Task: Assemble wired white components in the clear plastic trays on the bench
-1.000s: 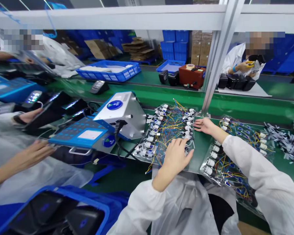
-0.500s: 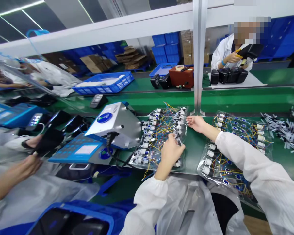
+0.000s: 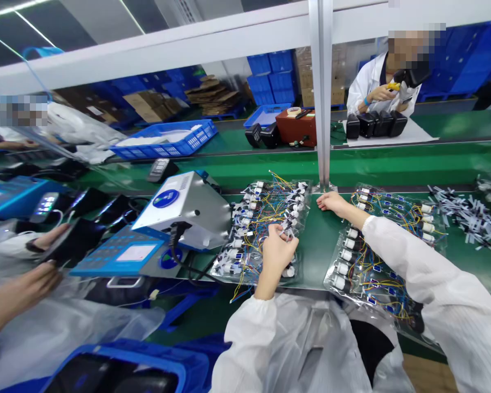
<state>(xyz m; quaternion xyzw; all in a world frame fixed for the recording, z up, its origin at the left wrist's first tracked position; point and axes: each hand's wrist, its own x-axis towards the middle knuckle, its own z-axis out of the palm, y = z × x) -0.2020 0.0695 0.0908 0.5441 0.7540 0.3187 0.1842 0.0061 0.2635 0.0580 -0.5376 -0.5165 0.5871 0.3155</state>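
My left hand (image 3: 279,252) is over a clear plastic bag (image 3: 306,218) spread with small white-capped motors and coloured wires. Its fingers are closed on a few white strips (image 3: 288,225), which poke out near the fingertips; the palm side is hidden. Many motors in this bag have similar strips on them. My right hand (image 3: 333,203) is just right of the bag above the green bench, its fingers drawn together with nothing visible in them. Under my right forearm lies a second bag of motors and wires (image 3: 376,267).
White-and-black strips (image 3: 468,218) lie heaped at the right. A metal post (image 3: 322,109) rises behind my right hand. To the left stands a silver-and-blue instrument (image 3: 184,213) with a black cable. A co-worker's hands (image 3: 33,278) hold a black device at far left. Another person works across the bench.
My right hand has moved off the left bag's right edge and its fingers have drawn together. My left hand stays over the bag with the strips. The whole view has shifted slightly.
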